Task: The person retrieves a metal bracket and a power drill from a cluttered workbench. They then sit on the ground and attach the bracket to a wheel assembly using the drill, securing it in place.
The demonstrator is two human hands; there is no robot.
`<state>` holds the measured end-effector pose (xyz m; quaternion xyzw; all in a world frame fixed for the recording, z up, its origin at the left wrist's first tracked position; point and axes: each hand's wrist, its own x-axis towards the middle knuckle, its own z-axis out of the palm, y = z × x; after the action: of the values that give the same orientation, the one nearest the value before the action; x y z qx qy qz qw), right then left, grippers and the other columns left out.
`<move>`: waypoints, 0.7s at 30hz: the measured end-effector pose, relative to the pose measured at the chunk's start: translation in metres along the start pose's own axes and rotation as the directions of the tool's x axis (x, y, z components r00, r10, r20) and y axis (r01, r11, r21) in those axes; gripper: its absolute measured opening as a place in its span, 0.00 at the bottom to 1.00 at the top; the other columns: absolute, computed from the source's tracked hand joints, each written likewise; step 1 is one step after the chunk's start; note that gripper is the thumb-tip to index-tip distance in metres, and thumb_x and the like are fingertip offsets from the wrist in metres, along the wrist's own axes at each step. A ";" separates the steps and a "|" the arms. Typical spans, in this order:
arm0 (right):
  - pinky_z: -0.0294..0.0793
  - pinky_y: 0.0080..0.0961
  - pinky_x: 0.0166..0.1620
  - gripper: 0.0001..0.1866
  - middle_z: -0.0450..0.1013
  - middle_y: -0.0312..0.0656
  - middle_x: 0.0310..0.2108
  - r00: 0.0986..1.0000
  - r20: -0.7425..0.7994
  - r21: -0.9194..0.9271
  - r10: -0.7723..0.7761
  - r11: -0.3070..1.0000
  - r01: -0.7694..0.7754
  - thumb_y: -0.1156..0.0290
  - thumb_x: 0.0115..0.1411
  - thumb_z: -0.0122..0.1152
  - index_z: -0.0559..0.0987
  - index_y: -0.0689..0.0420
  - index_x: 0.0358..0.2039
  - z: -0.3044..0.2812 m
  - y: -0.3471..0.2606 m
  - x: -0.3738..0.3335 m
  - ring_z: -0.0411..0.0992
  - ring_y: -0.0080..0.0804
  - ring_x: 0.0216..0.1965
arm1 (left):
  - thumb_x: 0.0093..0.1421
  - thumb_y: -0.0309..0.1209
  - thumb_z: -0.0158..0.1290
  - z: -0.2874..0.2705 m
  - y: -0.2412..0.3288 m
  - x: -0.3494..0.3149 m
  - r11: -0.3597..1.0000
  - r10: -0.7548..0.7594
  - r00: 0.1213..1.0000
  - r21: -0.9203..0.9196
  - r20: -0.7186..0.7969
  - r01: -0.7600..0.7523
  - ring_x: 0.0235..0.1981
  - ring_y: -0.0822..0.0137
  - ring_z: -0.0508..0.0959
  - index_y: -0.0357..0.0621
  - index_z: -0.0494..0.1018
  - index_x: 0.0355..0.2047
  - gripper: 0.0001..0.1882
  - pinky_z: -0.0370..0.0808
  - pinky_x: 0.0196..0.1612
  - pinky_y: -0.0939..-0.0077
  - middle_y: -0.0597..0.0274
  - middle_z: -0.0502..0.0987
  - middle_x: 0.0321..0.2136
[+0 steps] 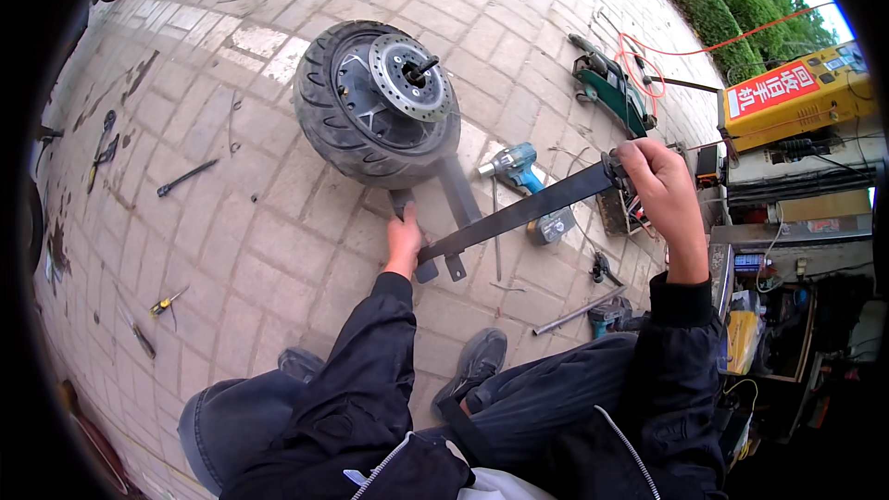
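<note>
Dark sleeves and a grey shoe point(474, 363) sat nearest. Left hand point(404, 239) gripped the near-left end of a long black metal bar point(519, 213); right hand point(659, 196) was clenched around its far-right end. Bar's long axis ran left to right, rising rightward, between both hands. Beyond: blue cordless impact wrench point(515, 169), then scooter wheel point(377, 102) lying on paving.

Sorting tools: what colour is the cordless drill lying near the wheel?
Teal-blue with a black base, the cordless drill shows best in the head view.
</note>
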<state>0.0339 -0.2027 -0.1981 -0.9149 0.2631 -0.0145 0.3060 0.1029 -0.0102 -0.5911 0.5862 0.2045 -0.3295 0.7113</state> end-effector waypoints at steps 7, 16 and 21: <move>0.65 0.16 0.31 0.12 0.70 0.34 0.24 0.980 -0.139 0.113 -0.141 0.981 0.157 0.68 0.61 0.57 0.76 0.66 0.34 0.006 -0.007 -0.002 0.64 0.15 0.28 | 0.63 0.50 0.47 0.002 0.005 -0.005 1.000 0.002 1.000 -0.029 0.013 -0.001 0.11 0.66 0.70 0.37 0.63 0.35 0.24 0.67 0.17 0.69 0.60 0.67 0.14; 0.67 0.17 0.31 0.09 0.69 0.34 0.22 0.989 -0.056 0.115 -0.134 0.984 0.140 0.71 0.60 0.57 0.76 0.64 0.35 0.006 -0.002 0.001 0.66 0.17 0.25 | 0.63 0.51 0.47 0.003 0.005 -0.003 0.999 0.001 1.000 -0.037 0.008 -0.001 0.11 0.65 0.70 0.38 0.64 0.35 0.24 0.67 0.17 0.69 0.60 0.67 0.14; 0.66 0.17 0.30 0.09 0.67 0.33 0.20 0.988 -0.016 0.070 -0.153 0.986 0.153 0.69 0.61 0.58 0.76 0.64 0.34 0.002 -0.005 -0.001 0.64 0.17 0.25 | 0.63 0.51 0.47 0.007 0.005 -0.006 0.998 -0.020 1.000 -0.056 0.012 0.020 0.11 0.65 0.70 0.38 0.64 0.36 0.24 0.67 0.17 0.69 0.60 0.67 0.14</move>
<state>0.0356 -0.1981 -0.1965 -0.9209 0.1930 -0.0523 0.3347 0.1020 -0.0149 -0.5819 0.5619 0.2155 -0.3340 0.7255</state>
